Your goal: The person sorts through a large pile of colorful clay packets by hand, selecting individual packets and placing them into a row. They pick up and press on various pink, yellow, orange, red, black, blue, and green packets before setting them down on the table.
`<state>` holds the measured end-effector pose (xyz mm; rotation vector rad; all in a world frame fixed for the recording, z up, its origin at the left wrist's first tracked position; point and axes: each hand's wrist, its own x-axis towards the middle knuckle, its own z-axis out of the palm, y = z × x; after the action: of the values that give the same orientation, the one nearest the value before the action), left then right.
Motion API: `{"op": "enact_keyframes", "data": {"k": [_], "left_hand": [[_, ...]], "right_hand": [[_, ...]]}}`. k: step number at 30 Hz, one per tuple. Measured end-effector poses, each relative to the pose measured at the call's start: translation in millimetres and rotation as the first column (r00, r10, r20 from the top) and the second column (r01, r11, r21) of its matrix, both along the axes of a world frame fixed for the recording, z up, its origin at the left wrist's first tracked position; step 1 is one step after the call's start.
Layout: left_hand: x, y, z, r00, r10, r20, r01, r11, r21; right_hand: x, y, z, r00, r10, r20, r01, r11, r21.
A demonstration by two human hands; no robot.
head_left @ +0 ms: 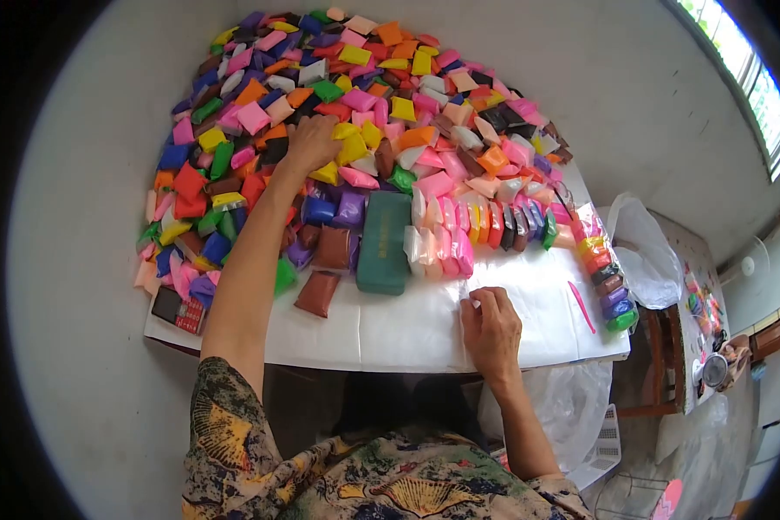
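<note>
My left hand (313,144) reaches into a big heap of small plastic-wrapped packets in many colours, its fingers down among them. Yellow packets (352,149) lie right beside that hand; its fingertips are partly hidden. Low over the white table covering, my right hand (492,329) has its fingers curled in, thumb close to the index finger; I cannot tell what, if anything, is pinched there. A dark green box (384,243) stands between the hands. Right of it, pink packets (447,244) and other colours stand in tight rows. Brown packets (317,293) lie left of the box.
A clear sleeve of stacked coloured packets (608,282) lies along the table's right edge, near a pink plastic stick (581,308). At the left front corner is a red-keyed phone (178,310). A white plastic bag (646,251) hangs beyond the right edge.
</note>
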<state>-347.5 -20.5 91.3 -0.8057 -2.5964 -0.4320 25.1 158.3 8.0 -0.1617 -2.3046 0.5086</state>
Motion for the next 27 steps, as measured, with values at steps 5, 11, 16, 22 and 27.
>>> {"op": "enact_keyframes", "data": {"k": [5, 11, 16, 22, 27], "left_hand": [[18, -8, 16, 0.989, -0.098, 0.115, 0.062, 0.958, 0.279], [218, -4, 22, 0.820, -0.551, 0.155, 0.353, 0.700, 0.621], [292, 28, -34, 0.621, -0.746, 0.242, 0.586, 0.646, 0.489], [292, 40, -65, 0.577, -0.761, 0.297, 0.517, 0.621, 0.589], [304, 36, -64, 0.706, -0.690, 0.160, 0.508, 0.650, 0.565]], "right_hand": [[1, -2, 4, 0.999, 0.001, 0.049, 0.006, 0.991, -0.135], [8, 12, 11, 0.985, -0.037, -0.167, -0.075, 0.784, -0.616], [22, 23, 10, 0.947, -0.027, -0.321, -0.239, 0.608, -0.757], [58, 29, 16, 0.966, 0.256, -0.043, -0.259, 0.955, -0.145], [56, 23, 17, 0.838, 0.390, 0.380, -0.463, 0.878, 0.120]]}}
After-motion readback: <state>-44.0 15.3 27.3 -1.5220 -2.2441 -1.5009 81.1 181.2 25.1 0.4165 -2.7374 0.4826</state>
